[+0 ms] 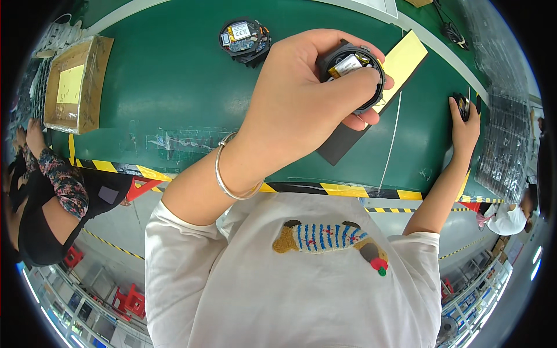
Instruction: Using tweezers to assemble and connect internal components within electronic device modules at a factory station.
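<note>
My left hand, with a silver bangle at its wrist, is closed round a round black device housing. A silver battery with yellow tape shows inside it, and my thumb lies over its near side. Another open round housing lies on the green mat left of that hand, its battery and blue circuit board facing up. Far to the right, my right hand is closed on a small dark round part near the mat's edge. A thin, shiny object stands by its fingers, too small to identify.
A pale yellow pad on a black strip lies under and beyond my left hand. A cardboard box stands at the left. Clear plastic trays are stacked at the right. Another person's patterned sleeve is at the left edge.
</note>
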Motion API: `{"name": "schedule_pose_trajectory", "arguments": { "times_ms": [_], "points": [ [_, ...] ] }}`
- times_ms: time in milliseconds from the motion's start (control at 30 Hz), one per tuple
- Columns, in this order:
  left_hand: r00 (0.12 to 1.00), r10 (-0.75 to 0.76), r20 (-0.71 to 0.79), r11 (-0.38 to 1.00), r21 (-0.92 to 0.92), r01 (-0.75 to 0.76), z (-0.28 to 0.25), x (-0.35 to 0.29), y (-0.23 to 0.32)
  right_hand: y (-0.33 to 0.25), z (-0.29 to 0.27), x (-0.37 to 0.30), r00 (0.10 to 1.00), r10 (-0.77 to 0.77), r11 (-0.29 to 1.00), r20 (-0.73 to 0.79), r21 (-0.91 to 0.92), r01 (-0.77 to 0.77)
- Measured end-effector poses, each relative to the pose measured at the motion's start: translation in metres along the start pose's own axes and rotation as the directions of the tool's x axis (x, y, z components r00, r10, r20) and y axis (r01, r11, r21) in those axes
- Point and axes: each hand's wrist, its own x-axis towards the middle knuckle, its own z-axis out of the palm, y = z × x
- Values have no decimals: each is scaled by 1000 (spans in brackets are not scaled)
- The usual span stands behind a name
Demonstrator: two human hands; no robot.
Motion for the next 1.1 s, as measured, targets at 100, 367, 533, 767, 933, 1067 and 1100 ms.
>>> {"name": "schedule_pose_trajectory", "arguments": {
  "times_ms": [100,367,533,767,933,1067,1100],
  "points": [
    [1000,20,6,1000,19,-20,1,-2,-2,4,2,-1,1000,-7,1000,-3,17,7],
    [998,49,30,998,31,-50,-2,0,-3,2,6,2,1000,-5,1000,-14,2,5],
    [999,30,28,999,34,-31,-1,3,-1,1,5,6,1000,8,1000,6,17,-9],
    [999,25,32,999,42,-27,-3,3,0,-5,1,3,1000,7,999,-2,36,-7],
    [999,-8,37,999,42,6,-7,1,2,-4,1,3,1000,-18,999,6,34,18],
    [999,25,44,997,68,-28,-12,2,9,-7,1,1,1000,-27,998,2,59,27],
    [998,27,59,996,84,-32,-19,4,15,-6,0,0,1000,-22,997,-3,68,22]
  ]
}}
